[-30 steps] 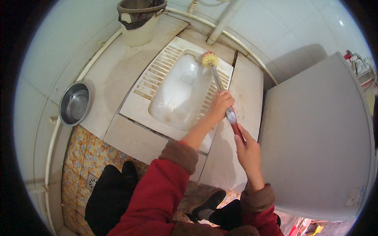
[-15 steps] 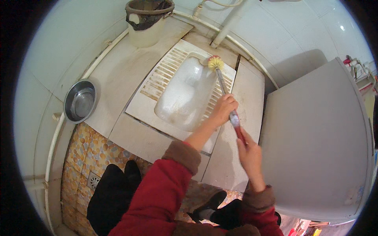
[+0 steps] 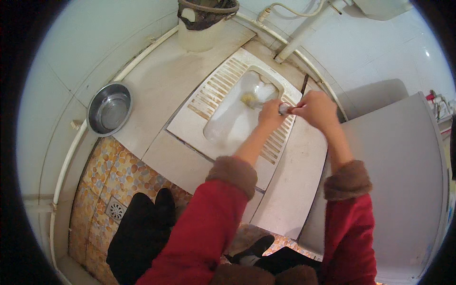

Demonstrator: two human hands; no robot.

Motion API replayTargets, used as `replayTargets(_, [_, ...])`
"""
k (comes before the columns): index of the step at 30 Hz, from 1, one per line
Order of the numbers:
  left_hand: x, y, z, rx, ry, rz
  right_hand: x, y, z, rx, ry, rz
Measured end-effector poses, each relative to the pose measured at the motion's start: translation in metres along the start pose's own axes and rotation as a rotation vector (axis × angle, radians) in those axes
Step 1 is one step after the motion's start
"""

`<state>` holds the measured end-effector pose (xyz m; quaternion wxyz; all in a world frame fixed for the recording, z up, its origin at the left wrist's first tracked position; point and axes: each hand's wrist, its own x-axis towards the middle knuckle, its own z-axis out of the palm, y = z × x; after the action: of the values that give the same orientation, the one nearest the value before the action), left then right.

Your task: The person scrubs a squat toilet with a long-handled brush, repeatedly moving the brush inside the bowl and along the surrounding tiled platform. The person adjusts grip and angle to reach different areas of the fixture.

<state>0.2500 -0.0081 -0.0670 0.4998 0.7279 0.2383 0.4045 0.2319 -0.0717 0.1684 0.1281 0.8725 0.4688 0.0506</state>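
Both my hands grip a long-handled toilet brush (image 3: 248,99), whose pale yellow bristle head is down inside the basin of a white squat toilet (image 3: 187,135). My left hand (image 3: 271,114) is closed round the shaft nearer the bristles. Higher up, my right hand (image 3: 315,109) is wrapped round the handle's end, above the toilet's right edge. The handle slants up to the right from the bristles, partly hidden by my fingers. Whitish foam or wet sheen covers the basin floor, and brown stains mark the ribbed foot rests.
A metal bowl (image 3: 110,109) leans by the left wall pipe (image 3: 61,175). At the back stands a bin (image 3: 199,38) lined with a black bag. A grey cabinet-like box (image 3: 380,190) fills the right side. A floor drain (image 3: 115,210) lies in the patterned tiles near my feet.
The brush head has gone from the basin's far right rim down into the basin. My right hand has risen and moved right, tilting the handle. The whole view has shifted slightly.
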Motion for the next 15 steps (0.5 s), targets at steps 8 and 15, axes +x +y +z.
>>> replayTargets(8, [-0.023,0.024,0.005,0.011,0.013,0.040,-0.022,0.025,0.009,0.054,0.030,-0.056])
replayTargets(15, [-0.028,0.015,-0.001,0.095,-0.031,-0.022,-0.025,0.009,0.022,-0.007,-0.055,0.034])
